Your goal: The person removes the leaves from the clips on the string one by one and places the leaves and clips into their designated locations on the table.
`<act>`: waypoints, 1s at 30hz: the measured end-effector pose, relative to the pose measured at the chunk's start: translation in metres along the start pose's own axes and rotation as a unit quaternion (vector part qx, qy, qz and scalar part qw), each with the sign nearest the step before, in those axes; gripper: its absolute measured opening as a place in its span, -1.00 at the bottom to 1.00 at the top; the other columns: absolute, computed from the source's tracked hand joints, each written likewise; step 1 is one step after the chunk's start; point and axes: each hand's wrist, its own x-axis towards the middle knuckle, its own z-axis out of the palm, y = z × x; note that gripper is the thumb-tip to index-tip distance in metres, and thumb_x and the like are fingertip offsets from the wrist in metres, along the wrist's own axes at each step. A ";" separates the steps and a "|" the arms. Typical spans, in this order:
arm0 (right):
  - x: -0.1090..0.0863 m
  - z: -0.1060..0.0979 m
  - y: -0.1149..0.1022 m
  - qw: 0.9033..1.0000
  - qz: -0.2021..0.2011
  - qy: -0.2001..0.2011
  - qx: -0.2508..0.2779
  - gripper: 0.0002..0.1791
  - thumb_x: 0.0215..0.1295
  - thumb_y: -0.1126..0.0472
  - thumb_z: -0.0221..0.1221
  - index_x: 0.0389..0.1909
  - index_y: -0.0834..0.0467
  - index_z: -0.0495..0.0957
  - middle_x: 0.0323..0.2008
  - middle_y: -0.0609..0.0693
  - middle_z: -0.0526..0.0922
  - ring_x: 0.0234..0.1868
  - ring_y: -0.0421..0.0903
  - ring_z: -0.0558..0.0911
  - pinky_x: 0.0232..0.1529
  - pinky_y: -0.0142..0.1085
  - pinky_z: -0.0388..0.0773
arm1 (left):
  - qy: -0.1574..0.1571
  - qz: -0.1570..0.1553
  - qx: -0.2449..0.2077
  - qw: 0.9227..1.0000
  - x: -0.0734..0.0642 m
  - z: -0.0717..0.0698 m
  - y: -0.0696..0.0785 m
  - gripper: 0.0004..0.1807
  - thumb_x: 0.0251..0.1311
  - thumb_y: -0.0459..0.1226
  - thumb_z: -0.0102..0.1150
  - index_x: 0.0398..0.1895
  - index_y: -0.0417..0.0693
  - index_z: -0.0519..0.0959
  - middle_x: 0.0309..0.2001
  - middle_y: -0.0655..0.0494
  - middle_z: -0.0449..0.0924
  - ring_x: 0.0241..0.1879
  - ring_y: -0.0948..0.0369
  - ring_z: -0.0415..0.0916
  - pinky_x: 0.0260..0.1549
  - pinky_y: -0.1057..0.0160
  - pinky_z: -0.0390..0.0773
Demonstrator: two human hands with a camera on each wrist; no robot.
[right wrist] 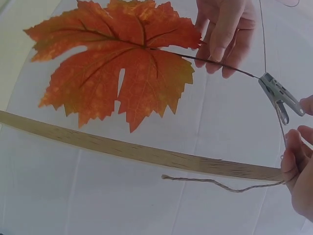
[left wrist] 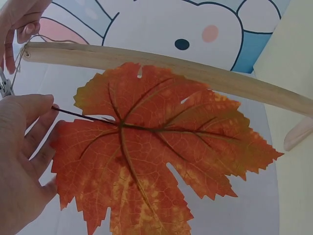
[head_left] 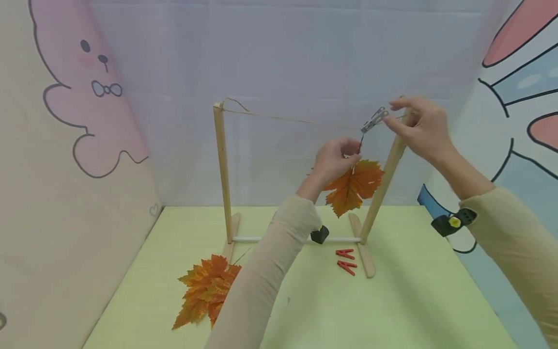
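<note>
An orange artificial maple leaf [head_left: 354,186] hangs below a string [head_left: 283,118] stretched between two wooden posts. My left hand [head_left: 334,157] pinches its dark stem [right wrist: 220,63] between thumb and fingers. At the stem's upper end, a grey metal clothespin [head_left: 374,120] sits on the string with its jaws on the stem tip. My right hand [head_left: 420,123] is beside the clothespin's handles, thumb and forefinger spread apart. In the right wrist view, the right hand's fingers [right wrist: 293,152] are near the string; whether a fingertip touches the clothespin is hard to tell.
The left post [head_left: 223,174] and right post [head_left: 388,177] stand on wooden feet joined by a white rod [head_left: 248,239]. Two red clothespins [head_left: 346,267] lie near the right foot. More orange leaves [head_left: 209,286] lie at the left, partly behind my left sleeve.
</note>
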 end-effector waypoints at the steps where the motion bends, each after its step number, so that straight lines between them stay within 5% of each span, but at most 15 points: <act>1: 0.001 0.000 0.000 1.000 0.004 -0.005 0.000 -0.67 0.15 0.28 0.19 -0.05 0.29 0.53 -0.17 0.20 0.57 -0.75 -0.43 0.27 -0.64 -0.63 0.23 | 0.000 0.001 -0.001 1.000 0.000 0.000 -0.001 -0.74 0.16 -0.21 0.15 -0.07 -0.01 0.56 -0.15 0.19 0.60 -0.17 0.36 0.49 -0.23 0.51 0.42; 6: 0.002 0.000 -0.001 0.999 0.032 -0.036 -0.006 -0.64 0.26 0.17 0.09 0.02 0.26 0.50 -0.07 0.19 0.55 -0.64 -0.53 0.32 -0.58 -0.66 0.26 | 0.004 0.012 -0.001 1.000 0.000 0.002 -0.005 -0.78 0.17 -0.21 0.14 -0.14 -0.04 0.60 -0.23 0.17 0.62 -0.26 0.34 0.49 -0.27 0.50 0.42; 10: 0.004 0.000 -0.003 0.996 0.057 -0.061 -0.010 -0.59 0.32 0.09 0.00 0.07 0.24 0.46 0.02 0.21 0.51 -0.35 -0.14 0.62 -0.47 -0.70 0.28 | 0.011 0.022 -0.014 1.000 -0.001 0.003 -0.007 -0.79 0.16 -0.22 0.15 -0.17 -0.07 0.62 -0.26 0.14 0.63 -0.30 0.33 0.49 -0.31 0.49 0.43; 13: 0.005 0.000 -0.002 0.995 0.061 -0.078 -0.015 -0.57 0.33 0.07 -0.03 0.10 0.24 0.44 0.02 0.22 0.50 -0.28 0.23 0.57 -0.49 -0.70 0.28 | 0.015 0.026 -0.024 0.999 -0.002 0.003 -0.007 -0.80 0.15 -0.23 0.16 -0.18 -0.07 0.62 -0.27 0.13 0.64 -0.32 0.33 0.50 -0.32 0.50 0.43; 21: 0.008 0.001 0.001 0.992 0.071 -0.103 -0.009 -0.55 0.31 0.09 0.01 0.13 0.25 0.42 0.08 0.25 0.46 -0.23 0.28 0.54 -0.51 -0.71 0.26 | 0.014 0.027 -0.031 0.999 -0.003 0.002 -0.008 -0.80 0.15 -0.23 0.16 -0.19 -0.07 0.62 -0.28 0.14 0.64 -0.34 0.35 0.51 -0.34 0.51 0.43; 28: 0.009 0.000 0.000 0.991 0.081 -0.107 0.010 -0.57 0.23 0.13 0.12 0.07 0.26 0.47 0.07 0.28 0.45 -0.55 -0.41 0.48 -0.58 -0.65 0.31 | 0.005 0.009 -0.024 1.000 -0.002 0.000 -0.010 -0.79 0.15 -0.20 0.16 -0.17 -0.04 0.62 -0.25 0.17 0.64 -0.29 0.34 0.53 -0.28 0.52 0.43; 30: 0.009 -0.001 0.000 0.990 0.088 -0.106 0.018 -0.57 0.22 0.13 0.14 0.05 0.27 0.49 0.05 0.28 0.46 -0.62 -0.46 0.43 -0.60 -0.62 0.32 | 0.009 0.012 -0.023 1.000 -0.003 0.000 -0.011 -0.79 0.15 -0.21 0.16 -0.18 -0.04 0.62 -0.26 0.16 0.64 -0.30 0.33 0.53 -0.28 0.51 0.43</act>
